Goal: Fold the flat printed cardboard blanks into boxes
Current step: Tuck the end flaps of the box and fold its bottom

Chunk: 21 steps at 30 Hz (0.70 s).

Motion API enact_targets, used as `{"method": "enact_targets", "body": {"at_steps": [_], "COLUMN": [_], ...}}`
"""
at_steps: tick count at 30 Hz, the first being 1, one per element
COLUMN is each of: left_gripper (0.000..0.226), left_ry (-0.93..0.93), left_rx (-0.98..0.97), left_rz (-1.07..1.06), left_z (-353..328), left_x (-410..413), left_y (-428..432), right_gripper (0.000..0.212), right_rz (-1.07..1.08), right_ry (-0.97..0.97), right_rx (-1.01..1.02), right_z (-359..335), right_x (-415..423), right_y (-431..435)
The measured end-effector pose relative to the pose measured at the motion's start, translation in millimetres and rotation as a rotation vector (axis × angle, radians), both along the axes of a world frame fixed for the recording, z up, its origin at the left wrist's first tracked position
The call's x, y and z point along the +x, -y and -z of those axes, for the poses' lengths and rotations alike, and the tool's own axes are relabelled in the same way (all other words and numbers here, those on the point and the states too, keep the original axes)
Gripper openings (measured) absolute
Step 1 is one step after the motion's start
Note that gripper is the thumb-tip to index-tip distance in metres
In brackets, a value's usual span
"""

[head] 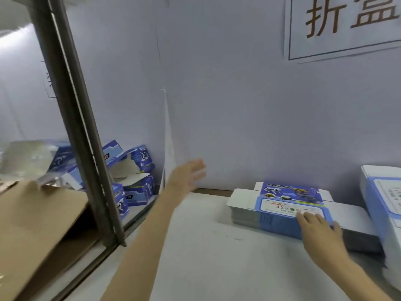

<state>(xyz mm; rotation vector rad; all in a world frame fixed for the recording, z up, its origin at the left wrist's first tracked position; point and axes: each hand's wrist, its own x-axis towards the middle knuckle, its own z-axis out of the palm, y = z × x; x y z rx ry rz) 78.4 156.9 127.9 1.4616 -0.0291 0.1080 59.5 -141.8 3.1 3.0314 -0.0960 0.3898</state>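
Note:
A stack of flat blue printed cardboard blanks lies on the white table near the back wall. My right hand rests on the near right part of its top blank with fingers laid flat. My left hand is stretched out in the air to the left, blurred, fingers straight and holding nothing. Several folded blue boxes lie in a loose pile beyond the table's left edge, behind a dark metal post.
A second stack of blanks stands at the right edge. A dark metal post slants down the left side. Brown cardboard lies at the lower left. A white partition with a printed sign backs the table.

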Motion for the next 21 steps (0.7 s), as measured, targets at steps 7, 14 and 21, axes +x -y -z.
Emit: {"method": "enact_targets", "body": {"at_steps": [7,14,21], "left_gripper": [0.042,0.048,0.044], "left_ry": [0.327,0.496,0.537], "left_rx": [0.898,1.459,1.475], "left_rz": [0.111,0.112,0.139], "left_z": [80.1,117.6,129.6], "left_x": [-11.9,-6.8,-6.5], "left_y": [120.1,172.1,168.7], "right_gripper": [0.043,0.041,0.028], "right_rz": [-0.105,-0.409,-0.388], "right_ry": [0.094,0.264,0.346], "right_rx": [0.145,0.361,0.258], "right_z": [-2.8,17.3,-1.2], "right_x": [2.7,-22.3,-33.0], "right_y": [16.7,32.8,29.0]}}
